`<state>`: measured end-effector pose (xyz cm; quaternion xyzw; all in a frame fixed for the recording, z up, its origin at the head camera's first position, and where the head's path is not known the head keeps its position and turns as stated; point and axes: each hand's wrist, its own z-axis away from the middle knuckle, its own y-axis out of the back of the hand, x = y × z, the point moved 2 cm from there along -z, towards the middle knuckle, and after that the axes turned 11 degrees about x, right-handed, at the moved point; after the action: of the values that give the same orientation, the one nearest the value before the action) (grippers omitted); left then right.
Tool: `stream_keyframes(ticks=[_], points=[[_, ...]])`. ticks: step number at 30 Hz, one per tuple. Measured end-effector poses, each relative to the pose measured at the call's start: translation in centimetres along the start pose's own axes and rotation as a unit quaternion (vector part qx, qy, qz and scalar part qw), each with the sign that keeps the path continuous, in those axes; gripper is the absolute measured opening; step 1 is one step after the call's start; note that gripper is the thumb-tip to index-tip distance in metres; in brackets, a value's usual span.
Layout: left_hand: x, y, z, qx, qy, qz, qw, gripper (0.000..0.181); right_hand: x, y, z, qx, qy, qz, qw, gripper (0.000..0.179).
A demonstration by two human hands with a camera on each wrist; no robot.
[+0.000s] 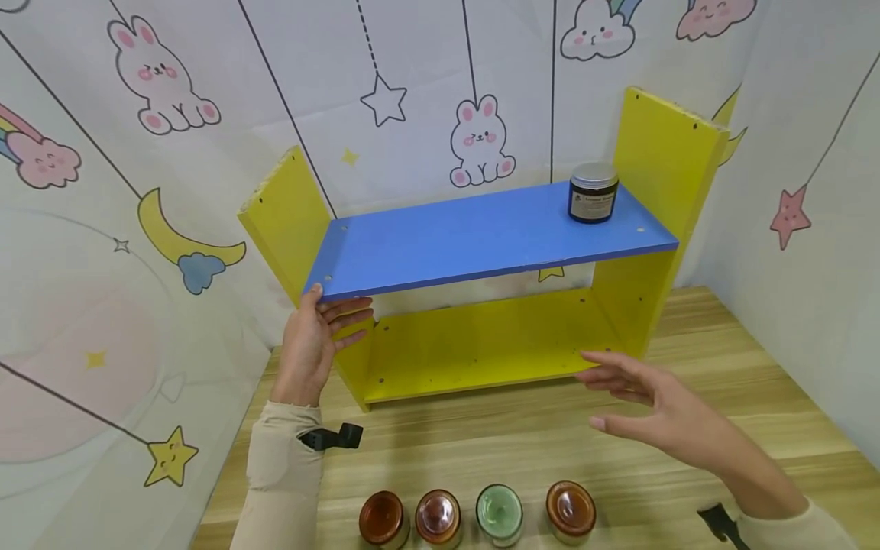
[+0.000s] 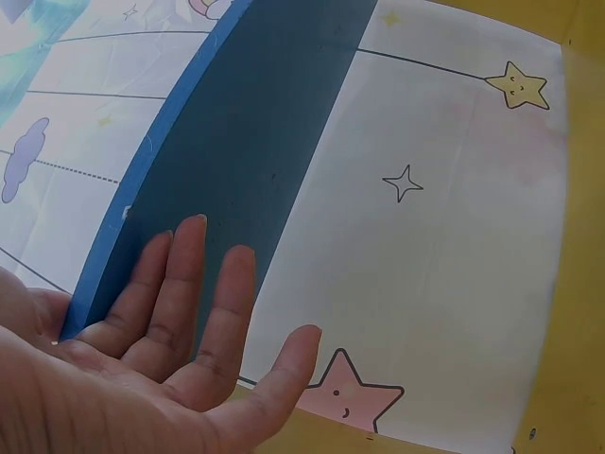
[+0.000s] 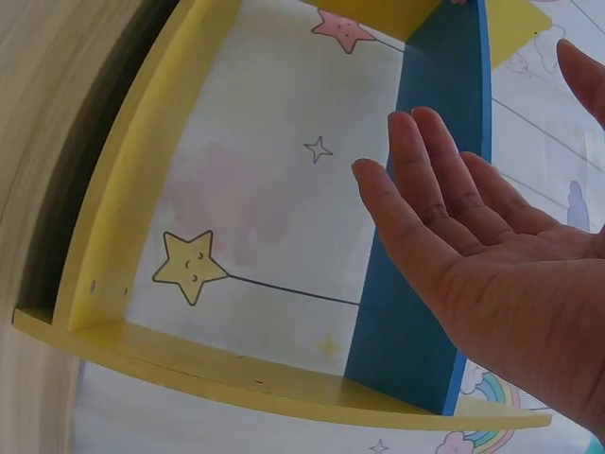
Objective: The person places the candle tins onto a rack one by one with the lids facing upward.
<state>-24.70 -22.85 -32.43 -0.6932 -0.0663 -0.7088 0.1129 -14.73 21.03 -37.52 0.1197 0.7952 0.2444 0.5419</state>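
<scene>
A wood-grain table (image 1: pixel 495 435) bears the shelf (image 1: pixel 447 244) between patterned walls (image 1: pixel 412 168)

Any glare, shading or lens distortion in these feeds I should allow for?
Head view: bright, pale reflections on the front jars; left wrist view: dimmer, blue shelf shaded underneath; right wrist view: also dim, yellow frame visibly bowed, likely lens distortion.

Two-tier shelf unit (image 1: pixel 483 250), blue and yellow.
Stands upright on a wood-grain tabletop (image 1: pixel 481 435). Comprises blue upper board (image 1: pixel 440 238), yellow lower board (image 1: pixel 481 345) and two yellow side panels (image 1: pixel 670 160). Carries upper board between side panels, below panel tops. Shows dark fixing points (image 1: pixel 386 328) at lower-board ends, pale chip (image 2: pixel 127 213) on upper-board front edge.
</scene>
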Motion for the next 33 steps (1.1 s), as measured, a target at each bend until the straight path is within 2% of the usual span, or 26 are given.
stream_keyframes(ticks=[11, 33], points=[[0.0, 0.0, -0.1, -0.003, -0.005, -0.004, 1.0000, 0.059, 1.4, -1.4, 0.8, -0.014, -0.023, -0.033, 0.9991, 0.055], [0.1, 0.0, -0.1, 0.003, 0.008, 0.007, 0.9999, 0.055, 3.5, -3.8, 2.2, -0.047, -0.072, -0.083, 0.9929, 0.055]])
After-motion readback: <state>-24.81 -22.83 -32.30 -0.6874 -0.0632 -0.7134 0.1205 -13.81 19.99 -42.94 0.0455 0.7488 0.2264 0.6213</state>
